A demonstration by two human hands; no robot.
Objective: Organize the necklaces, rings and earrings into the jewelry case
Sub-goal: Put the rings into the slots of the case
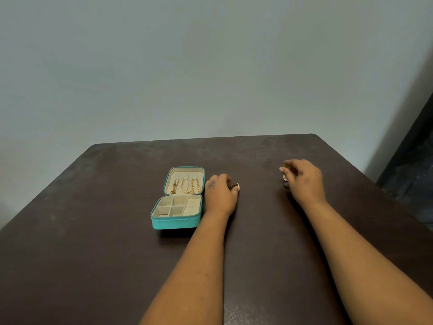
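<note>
Inside case (pixel 176 222) lid: perhaps three necklaces (pixel 186 185); left hand (pixel 220 192) pinches one ring (pixel 235 185).

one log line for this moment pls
left hand pinches ring | right hand picks up jewelry | case open | necklaces in lid

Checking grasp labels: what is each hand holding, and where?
Left hand pinches a gold ring by its band at the fingertips. Right hand holds small gold pieces, unclear which.

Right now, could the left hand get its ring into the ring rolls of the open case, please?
Probably yes: the left hand, pinching a ring, sits right beside the open case, and nothing lies between it and the ring rolls.
</note>
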